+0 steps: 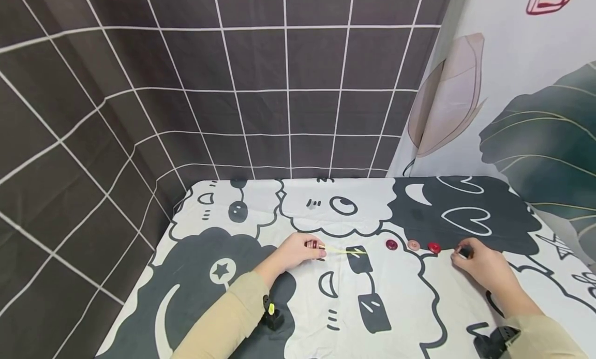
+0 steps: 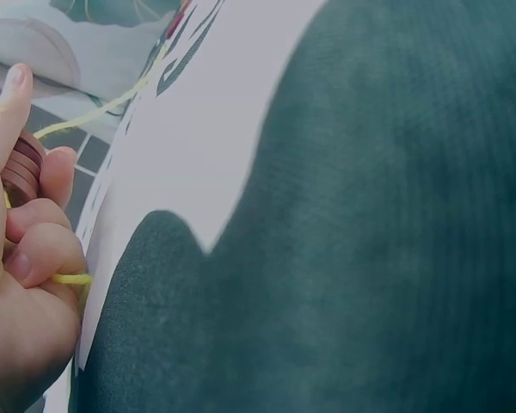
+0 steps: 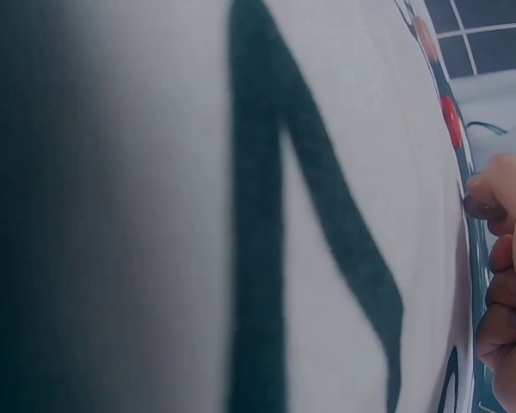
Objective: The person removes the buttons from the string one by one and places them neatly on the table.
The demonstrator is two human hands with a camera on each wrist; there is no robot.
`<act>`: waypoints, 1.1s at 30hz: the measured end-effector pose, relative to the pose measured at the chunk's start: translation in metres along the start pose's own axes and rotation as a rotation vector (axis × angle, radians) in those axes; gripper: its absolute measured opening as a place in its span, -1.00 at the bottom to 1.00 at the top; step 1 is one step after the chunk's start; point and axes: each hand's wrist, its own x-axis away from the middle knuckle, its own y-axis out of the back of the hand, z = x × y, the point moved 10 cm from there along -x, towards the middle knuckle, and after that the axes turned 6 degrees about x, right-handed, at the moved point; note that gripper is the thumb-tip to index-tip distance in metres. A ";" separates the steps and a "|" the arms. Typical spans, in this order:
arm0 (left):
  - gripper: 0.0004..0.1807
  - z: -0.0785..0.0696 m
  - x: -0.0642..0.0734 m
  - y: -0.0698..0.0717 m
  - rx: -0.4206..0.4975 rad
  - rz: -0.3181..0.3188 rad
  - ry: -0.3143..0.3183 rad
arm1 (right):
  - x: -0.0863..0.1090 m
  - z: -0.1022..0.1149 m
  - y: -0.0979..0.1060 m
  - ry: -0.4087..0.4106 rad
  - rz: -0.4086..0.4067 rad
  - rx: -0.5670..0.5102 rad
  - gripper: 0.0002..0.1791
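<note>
One left hand (image 1: 300, 249), one right hand (image 1: 481, 266), one yellow cord (image 1: 342, 251), one small dark piece (image 1: 465, 252); three loose buttons (image 1: 413, 245) toward the surface's (image 1: 400, 297) far right corner; several stacked buttons (image 2: 22, 168), too crowded to count.

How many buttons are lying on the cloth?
3: dark red button on the left, pink button in the middle, bright red button on the right. The right hand may hide another.

Both sleeves (image 1: 221, 320) are beige and lightly creased, and a small black wrist camera (image 1: 274, 320) sits by each cuff (image 1: 253, 289) (the left one carries a bright yellow mark (image 1: 271, 309)).
</note>
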 end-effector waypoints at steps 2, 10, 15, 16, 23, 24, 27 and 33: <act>-0.74 0.000 0.000 0.000 0.000 -0.001 0.001 | -0.001 0.000 0.000 -0.003 0.006 -0.001 -0.56; -0.74 -0.001 0.000 0.001 0.006 -0.003 0.002 | -0.003 0.002 0.000 0.008 -0.002 -0.010 -0.56; -0.73 -0.001 0.000 0.000 0.026 -0.001 0.001 | -0.004 0.000 -0.001 -0.009 0.012 -0.020 -0.54; -0.72 -0.001 0.000 0.000 0.027 -0.002 0.000 | -0.004 -0.001 -0.001 -0.013 0.016 -0.020 -0.53; -0.69 -0.002 0.001 0.000 0.014 -0.005 0.011 | -0.005 -0.003 -0.004 -0.024 0.039 -0.014 -0.49; -0.68 -0.002 0.001 0.000 0.014 -0.005 0.013 | -0.005 -0.003 -0.004 -0.021 0.042 -0.013 -0.49; -0.67 -0.001 0.001 0.000 0.020 -0.005 0.017 | -0.005 -0.004 -0.004 -0.026 0.050 -0.007 -0.46; -0.66 -0.002 0.001 0.001 0.022 -0.006 0.008 | -0.005 -0.003 -0.004 -0.032 0.055 -0.012 -0.45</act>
